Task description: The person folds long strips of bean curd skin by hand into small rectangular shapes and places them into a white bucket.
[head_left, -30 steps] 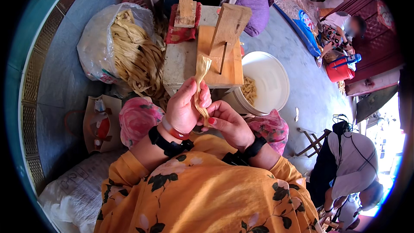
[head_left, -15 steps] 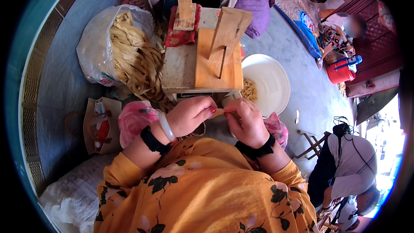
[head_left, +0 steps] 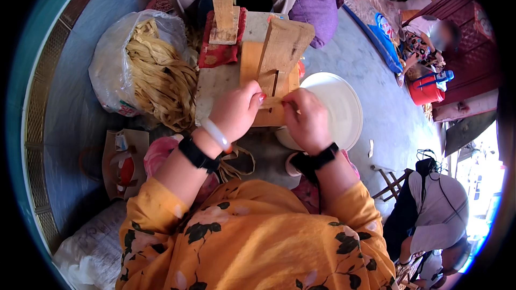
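Observation:
My left hand (head_left: 235, 108) and my right hand (head_left: 310, 121) are both closed in a pinch, with a short tan strip (head_left: 273, 102) stretched between them. The strip lies over the near part of an orange-brown wooden board (head_left: 249, 67), just in front of a dark slot. A thick wooden plate (head_left: 286, 45) leans upright from that board, beyond my hands. The board rests on a worn, pale bench top (head_left: 212, 88). Right beside my right hand stands a white bucket (head_left: 346, 115), partly covered by that hand.
A clear plastic bag (head_left: 107, 67) bulges with long tan strips (head_left: 161, 80) at the left. A small wooden block (head_left: 224, 19) stands on a red cloth (head_left: 217, 56) at the bench's far end, where another person sits. A paper bag (head_left: 114, 161) stands lower left; a folding stool (head_left: 391, 182) is at right.
Both hands have moved forward from in front of the bench to over the wooden board. The tan strip has come along, held between them.

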Tool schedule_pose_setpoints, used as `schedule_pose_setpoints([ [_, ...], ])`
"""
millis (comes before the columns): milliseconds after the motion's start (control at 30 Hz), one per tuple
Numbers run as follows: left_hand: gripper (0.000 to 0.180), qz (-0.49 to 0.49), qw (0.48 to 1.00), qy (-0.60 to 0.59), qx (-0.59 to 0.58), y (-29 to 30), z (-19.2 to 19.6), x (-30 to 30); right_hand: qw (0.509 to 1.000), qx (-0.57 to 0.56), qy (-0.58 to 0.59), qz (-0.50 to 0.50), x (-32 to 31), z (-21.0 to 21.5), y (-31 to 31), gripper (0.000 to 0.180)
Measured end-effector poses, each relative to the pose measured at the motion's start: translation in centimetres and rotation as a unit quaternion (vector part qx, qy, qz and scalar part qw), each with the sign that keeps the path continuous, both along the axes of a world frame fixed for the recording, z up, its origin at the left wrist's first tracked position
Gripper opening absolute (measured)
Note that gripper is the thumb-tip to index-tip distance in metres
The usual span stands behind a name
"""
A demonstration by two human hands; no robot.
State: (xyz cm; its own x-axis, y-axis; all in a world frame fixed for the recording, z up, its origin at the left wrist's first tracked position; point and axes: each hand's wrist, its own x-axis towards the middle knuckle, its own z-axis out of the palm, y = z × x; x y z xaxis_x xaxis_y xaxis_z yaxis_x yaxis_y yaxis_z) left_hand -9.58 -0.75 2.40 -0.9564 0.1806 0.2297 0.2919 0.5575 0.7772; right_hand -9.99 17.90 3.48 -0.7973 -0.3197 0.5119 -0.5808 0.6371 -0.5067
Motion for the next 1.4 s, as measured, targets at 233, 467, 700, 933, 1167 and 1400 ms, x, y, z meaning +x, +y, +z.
schedule_pose_setpoints([
  [233, 0.010, 0.003, 0.936, -0.165, 0.310, -2.9, -1.0, 3.2, 0.987, -0.057, -0.142, -0.051, 2.5, -0.8, 3.6, 0.014],
  [467, 0.023, -0.085, 0.925, -0.212, 0.303, 0.0, 0.8, 7.5, 0.997, -0.024, -0.026, 0.074, 8.0, 0.1, 2.5, 0.025],
  [700, 0.061, -0.317, 0.935, -0.088, 0.134, 0.4, 0.1, 10.5, 0.976, 0.020, 0.031, 0.213, 12.1, -0.2, 1.9, 0.022],
  [933, 0.031, -0.268, 0.961, -0.058, 0.016, 1.2, -0.7, 14.1, 0.958, 0.066, 0.091, 0.265, 14.9, 0.2, 2.2, 0.023],
  [1167, 0.020, -0.238, 0.964, -0.054, -0.103, 1.9, -0.3, 15.0, 0.981, 0.172, -0.038, 0.085, 16.3, 1.1, 1.8, 0.013],
  [1400, 0.015, -0.405, 0.847, -0.267, 0.218, 1.1, 0.9, 14.4, 0.792, -0.252, -0.501, 0.240, 16.9, 1.4, 3.9, 0.039],
])
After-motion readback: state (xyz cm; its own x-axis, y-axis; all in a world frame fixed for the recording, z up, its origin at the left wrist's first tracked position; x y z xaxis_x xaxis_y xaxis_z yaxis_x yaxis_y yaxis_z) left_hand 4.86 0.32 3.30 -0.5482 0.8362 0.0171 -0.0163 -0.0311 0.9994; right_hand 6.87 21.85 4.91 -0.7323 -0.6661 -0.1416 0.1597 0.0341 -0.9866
